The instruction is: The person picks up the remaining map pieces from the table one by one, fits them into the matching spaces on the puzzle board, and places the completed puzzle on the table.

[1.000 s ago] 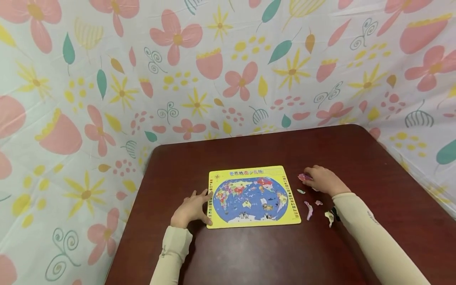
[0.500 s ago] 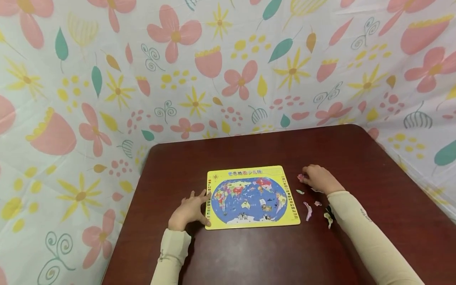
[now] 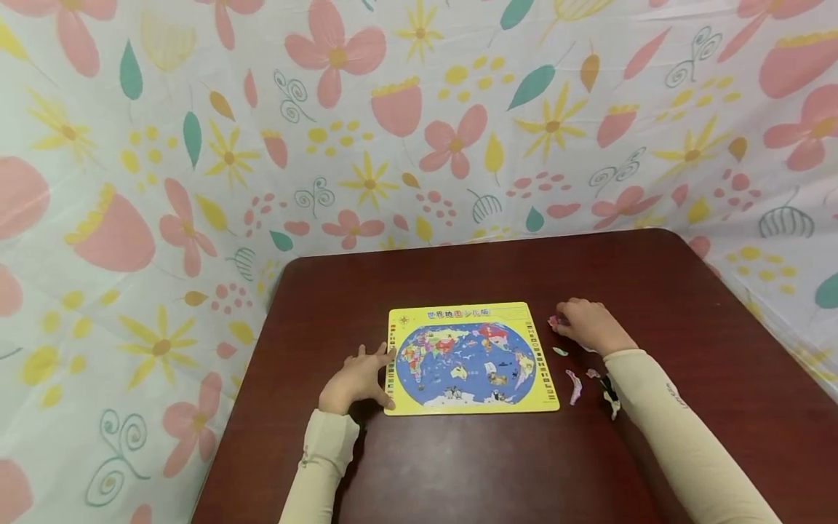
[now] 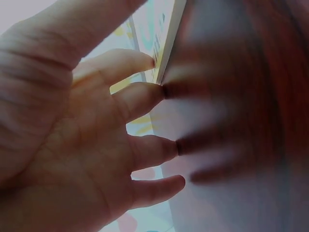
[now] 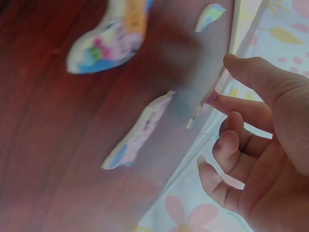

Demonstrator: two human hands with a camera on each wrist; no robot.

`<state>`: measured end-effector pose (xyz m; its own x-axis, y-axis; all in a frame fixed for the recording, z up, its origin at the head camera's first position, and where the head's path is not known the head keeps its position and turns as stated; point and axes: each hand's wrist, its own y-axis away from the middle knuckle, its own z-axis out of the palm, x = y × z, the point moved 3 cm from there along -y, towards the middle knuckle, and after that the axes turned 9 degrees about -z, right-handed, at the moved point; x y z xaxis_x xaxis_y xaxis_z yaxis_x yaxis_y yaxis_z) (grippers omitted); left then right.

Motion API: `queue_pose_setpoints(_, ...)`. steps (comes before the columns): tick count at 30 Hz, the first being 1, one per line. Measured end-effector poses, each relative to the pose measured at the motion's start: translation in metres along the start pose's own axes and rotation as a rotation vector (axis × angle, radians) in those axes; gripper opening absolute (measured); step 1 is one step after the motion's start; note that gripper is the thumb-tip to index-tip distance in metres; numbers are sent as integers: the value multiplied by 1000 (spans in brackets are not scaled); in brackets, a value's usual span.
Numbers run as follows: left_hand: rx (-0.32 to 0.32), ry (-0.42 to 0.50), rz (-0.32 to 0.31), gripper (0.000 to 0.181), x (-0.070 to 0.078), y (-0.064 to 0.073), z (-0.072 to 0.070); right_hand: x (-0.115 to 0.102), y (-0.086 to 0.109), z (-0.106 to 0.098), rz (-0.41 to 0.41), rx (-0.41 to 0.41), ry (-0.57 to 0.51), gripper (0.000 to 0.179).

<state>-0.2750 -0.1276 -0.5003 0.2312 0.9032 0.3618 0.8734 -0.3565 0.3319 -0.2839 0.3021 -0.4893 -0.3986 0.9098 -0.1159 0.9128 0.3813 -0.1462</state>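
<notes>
A yellow-bordered world map puzzle board [image 3: 474,409] lies on the dark table. My left hand [image 3: 353,380] is at its left edge, fingers spread and thumb by the lower left corner. In the left wrist view, the fingertips [image 4: 147,62] meet the board's edge and the table. Just right of the board, my right hand [image 3: 594,324] pinches a thin pink puzzle piece [image 3: 554,322] between thumb and index finger. From the right wrist view, that puzzle piece [image 5: 206,99] shows nearly edge-on, the other fingers curled loosely below. Part of it is hidden by the fingers.
Loose puzzle pieces lie right of the board: a small greenish one [image 3: 560,351], a long pink one [image 3: 574,387], a small pink one [image 3: 593,373] and a cream one [image 3: 612,404] by the right sleeve. A floral cloth [image 3: 458,145] hangs behind the table.
My right hand has shifted slightly toward the board with the pink puzzle piece, which shows less of its face. The left hand stays at the board's edge. The head view has shifted a little.
</notes>
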Motion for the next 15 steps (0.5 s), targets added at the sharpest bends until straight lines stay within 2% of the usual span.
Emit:
queue_pose_setpoints(7, -22, -3, 6, 103, 4, 1, 5, -13, -10, -1, -48, 20, -15, 21)
queue_pose_setpoints(15, -21, -58, 3, 101, 9, 1, -4, -41, -31, -1, -80, 14, -24, 21)
